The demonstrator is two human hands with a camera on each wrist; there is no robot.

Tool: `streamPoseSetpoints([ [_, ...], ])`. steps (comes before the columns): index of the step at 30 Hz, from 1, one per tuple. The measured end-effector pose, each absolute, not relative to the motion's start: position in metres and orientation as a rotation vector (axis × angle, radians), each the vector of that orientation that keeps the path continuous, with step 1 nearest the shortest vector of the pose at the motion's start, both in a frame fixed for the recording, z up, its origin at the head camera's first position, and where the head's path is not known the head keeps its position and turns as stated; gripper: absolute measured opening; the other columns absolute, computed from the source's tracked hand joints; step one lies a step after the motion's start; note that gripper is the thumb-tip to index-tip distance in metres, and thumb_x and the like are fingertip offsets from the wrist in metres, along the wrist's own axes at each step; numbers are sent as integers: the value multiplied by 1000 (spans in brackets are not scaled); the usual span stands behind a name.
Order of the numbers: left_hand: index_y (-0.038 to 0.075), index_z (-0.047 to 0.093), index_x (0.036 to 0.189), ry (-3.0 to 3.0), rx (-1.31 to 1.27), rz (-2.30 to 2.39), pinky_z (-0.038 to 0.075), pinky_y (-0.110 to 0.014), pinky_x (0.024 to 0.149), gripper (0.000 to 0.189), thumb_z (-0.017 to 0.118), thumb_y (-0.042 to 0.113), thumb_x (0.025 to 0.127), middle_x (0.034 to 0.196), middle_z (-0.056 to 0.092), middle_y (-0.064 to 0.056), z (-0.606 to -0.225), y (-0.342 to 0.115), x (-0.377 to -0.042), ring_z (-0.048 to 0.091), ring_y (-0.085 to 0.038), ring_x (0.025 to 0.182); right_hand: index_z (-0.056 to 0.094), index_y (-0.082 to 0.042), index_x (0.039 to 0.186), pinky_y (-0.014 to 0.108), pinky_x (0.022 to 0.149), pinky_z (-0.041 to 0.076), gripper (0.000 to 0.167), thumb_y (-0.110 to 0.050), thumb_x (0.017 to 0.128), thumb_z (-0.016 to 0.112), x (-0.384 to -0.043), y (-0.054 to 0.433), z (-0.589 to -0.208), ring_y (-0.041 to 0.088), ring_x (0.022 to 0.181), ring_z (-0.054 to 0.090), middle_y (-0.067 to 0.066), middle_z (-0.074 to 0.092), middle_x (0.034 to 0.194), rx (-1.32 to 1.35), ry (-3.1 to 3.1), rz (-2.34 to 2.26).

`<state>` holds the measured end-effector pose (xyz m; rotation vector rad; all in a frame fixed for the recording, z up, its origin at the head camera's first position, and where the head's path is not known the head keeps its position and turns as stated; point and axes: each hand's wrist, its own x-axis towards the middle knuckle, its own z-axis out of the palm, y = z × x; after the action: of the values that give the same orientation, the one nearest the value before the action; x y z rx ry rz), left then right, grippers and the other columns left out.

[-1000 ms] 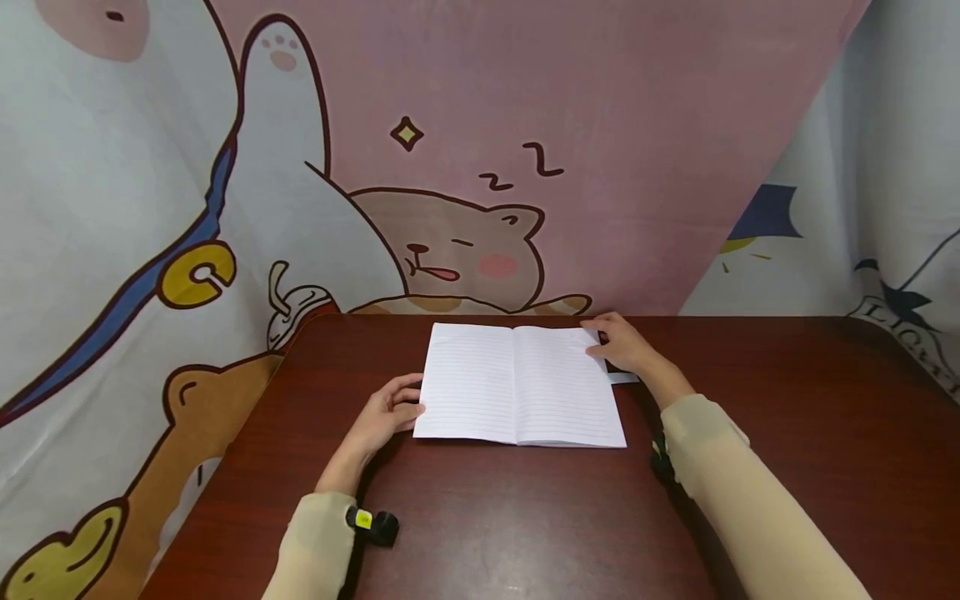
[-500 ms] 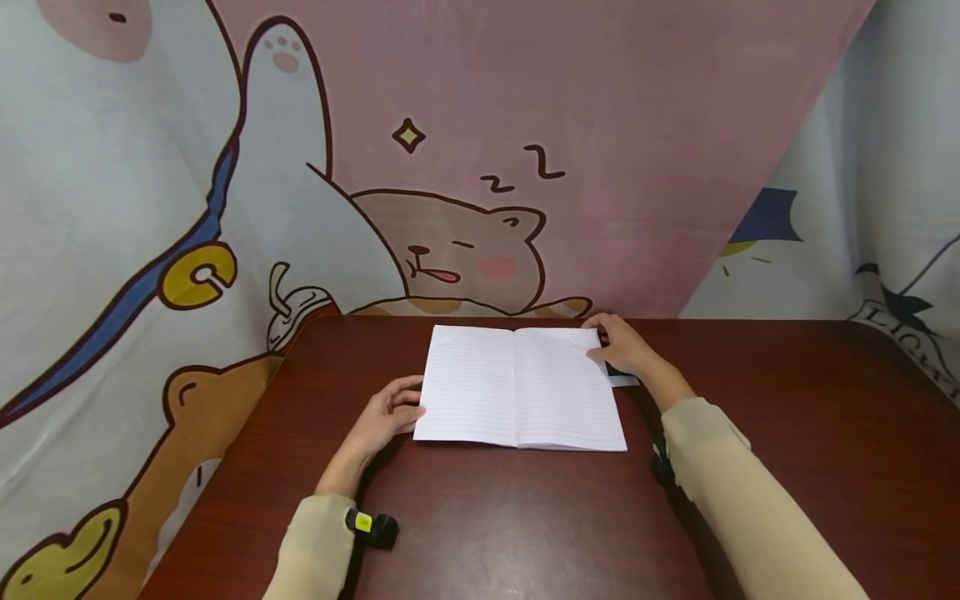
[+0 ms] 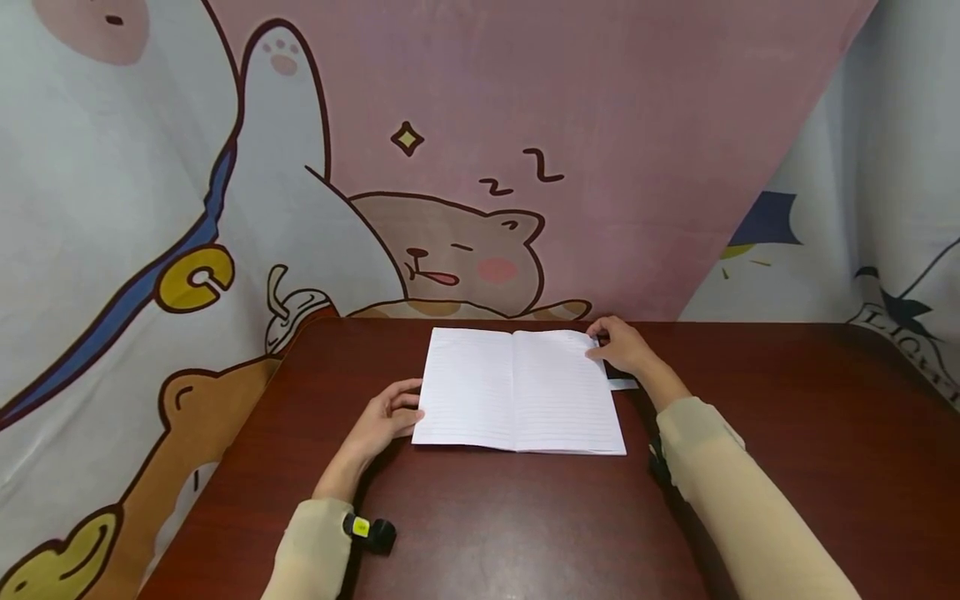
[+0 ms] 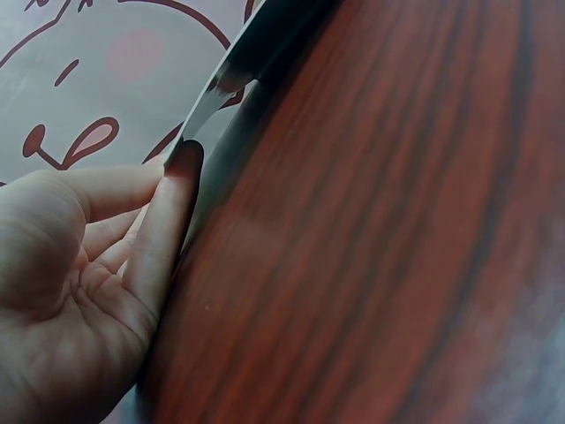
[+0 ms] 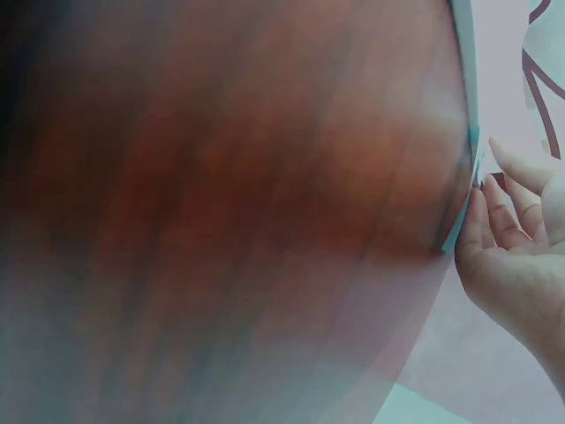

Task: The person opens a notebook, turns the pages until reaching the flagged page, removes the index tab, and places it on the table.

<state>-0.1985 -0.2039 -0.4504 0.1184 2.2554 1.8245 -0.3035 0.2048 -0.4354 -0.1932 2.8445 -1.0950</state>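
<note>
An open notebook with lined white pages lies on the dark red-brown table, its spine crease running down the middle. My left hand pinches its left edge; in the left wrist view the thumb is above the edge and a finger underneath. At the upper right corner, my right hand holds the page edge between thumb and fingers. The right wrist view has the thumb over the white page and the other fingers below the edge. From under the notebook's right side a pale strip sticks out.
The table has its far edge against a hanging cloth printed with cartoon animals. More cloth hangs along the left side. A small black camera is strapped to the left wrist.
The right hand's fingertips have shifted slightly at the notebook's upper right corner. The left hand keeps its hold on the left edge. The whole scene sits a little lower in the head view.
</note>
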Motion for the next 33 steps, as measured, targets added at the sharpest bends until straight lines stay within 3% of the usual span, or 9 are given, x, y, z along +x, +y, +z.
streamPoseSetpoints([
  [17, 1, 41, 147, 2256, 141, 1812, 57, -23, 77, 55, 62, 2, 96, 129, 57, -30, -449, -205, -198, 67, -7, 91, 59, 3, 111, 55, 106, 39, 23, -15, 98, 62, -305, 198, -431, 41, 117, 46, 26, 51, 130, -66, 2861, -1069],
  [33, 3, 43, 147, 2245, 117, 1826, 57, -24, 76, 55, 61, -1, 95, 126, 60, -24, -450, -204, -198, 67, -7, 89, 63, 3, 110, 55, 108, 38, 21, -14, 98, 61, -301, 204, -438, 42, 128, 46, 24, 55, 137, -99, 2877, -1163],
])
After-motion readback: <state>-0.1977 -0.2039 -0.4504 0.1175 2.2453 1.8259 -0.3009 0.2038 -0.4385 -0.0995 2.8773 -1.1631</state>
